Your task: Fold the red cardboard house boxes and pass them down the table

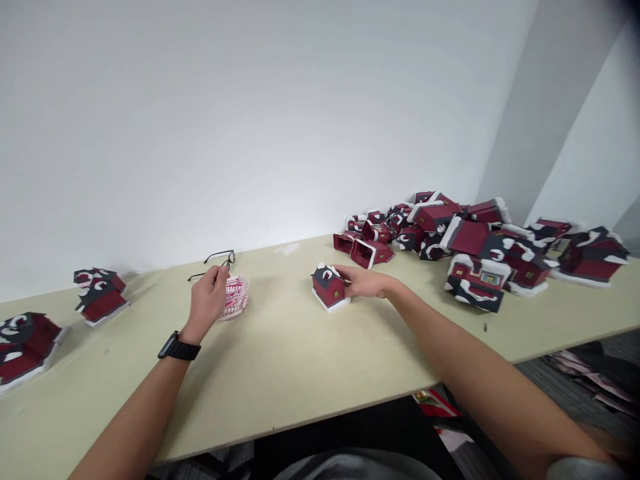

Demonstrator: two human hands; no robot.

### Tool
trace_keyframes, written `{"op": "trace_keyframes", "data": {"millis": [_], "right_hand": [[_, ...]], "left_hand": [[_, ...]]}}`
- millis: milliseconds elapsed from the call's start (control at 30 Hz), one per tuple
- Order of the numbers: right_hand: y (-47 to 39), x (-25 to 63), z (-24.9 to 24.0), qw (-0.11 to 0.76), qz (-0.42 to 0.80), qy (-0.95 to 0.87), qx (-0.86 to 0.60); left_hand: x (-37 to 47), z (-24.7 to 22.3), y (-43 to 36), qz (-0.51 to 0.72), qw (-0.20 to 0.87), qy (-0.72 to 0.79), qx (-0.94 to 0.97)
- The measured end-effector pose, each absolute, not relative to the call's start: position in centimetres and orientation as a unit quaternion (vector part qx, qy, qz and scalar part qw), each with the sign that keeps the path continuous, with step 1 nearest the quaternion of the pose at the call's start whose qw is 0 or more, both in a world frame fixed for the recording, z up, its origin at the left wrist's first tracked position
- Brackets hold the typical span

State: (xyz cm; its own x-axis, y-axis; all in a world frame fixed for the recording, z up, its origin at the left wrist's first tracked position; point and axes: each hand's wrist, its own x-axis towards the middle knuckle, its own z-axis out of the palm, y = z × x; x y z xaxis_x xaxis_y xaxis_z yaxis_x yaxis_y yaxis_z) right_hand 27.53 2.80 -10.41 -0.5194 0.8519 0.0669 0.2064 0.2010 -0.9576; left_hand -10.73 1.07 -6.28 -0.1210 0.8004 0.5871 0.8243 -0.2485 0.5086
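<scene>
My right hand [367, 281] grips a small toy house [329, 288] from its right side. The house has dark red walls, a dark roof with white snow patches and a white base, and it stands upright on or just over the table. My left hand [210, 293], with a black watch on the wrist, is closed in a pinch; what its fingertips hold, if anything, I cannot make out. Right beside it is a round tub-like thing [236, 297] with red and white striped contents, partly hidden by the hand.
Black-framed glasses [213, 255] lie behind my left hand. A heap of similar red houses [465, 240] covers the table's right side. At the left stand a few more houses [103, 297]. The pale table [300, 373] meets a white wall [280, 133] at the back.
</scene>
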Motion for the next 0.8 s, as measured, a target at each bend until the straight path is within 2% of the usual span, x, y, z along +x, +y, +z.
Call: {"op": "trace_keyframes", "data": {"millis": [200, 433, 600, 800], "right_hand": [[2.3, 27.1, -10.4, 0.273, 0.533, -0.721, -0.348], [1.5, 24.3, -10.8, 0.326, 0.488, -0.73, -0.351], [1.3, 23.3, -11.1, 0.378, 0.401, -0.739, -0.388], [0.8, 22.1, -11.8, 0.344, 0.526, -0.684, -0.369]], "left_hand": [[-10.7, -6.3, 1.0, -0.431, 0.01, -0.614, -0.662], [-11.0, -6.6, 1.4, -0.424, 0.003, -0.614, -0.666], [-10.9, -6.6, 1.3, -0.429, -0.002, -0.612, -0.664], [-10.9, -6.8, 1.4, -0.439, -0.01, -0.61, -0.659]]}}
